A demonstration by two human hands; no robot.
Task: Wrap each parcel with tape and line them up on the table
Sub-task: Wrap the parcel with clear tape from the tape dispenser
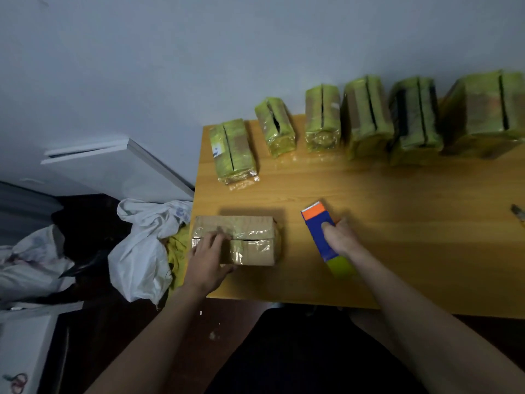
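A brown cardboard parcel [250, 237] lies at the near left corner of the yellow wooden table [397, 223]. My left hand [207, 260] rests on its left part, fingers over the top and thumb at the front side. To the right, my right hand [339, 238] grips a blue tape dispenser [319, 227] with an orange head and a yellow-green tape roll at its near end. The dispenser is just above the table, apart from the parcel. Several parcels wrapped in yellow-green tape [366, 115] stand in a row along the table's far edge.
A grey wall rises behind the table. Left of the table, white sacks [142, 251] and yellow cloth sit on the dark floor beside white boards [113, 163]. A small tool [518, 213] lies at the table's right edge.
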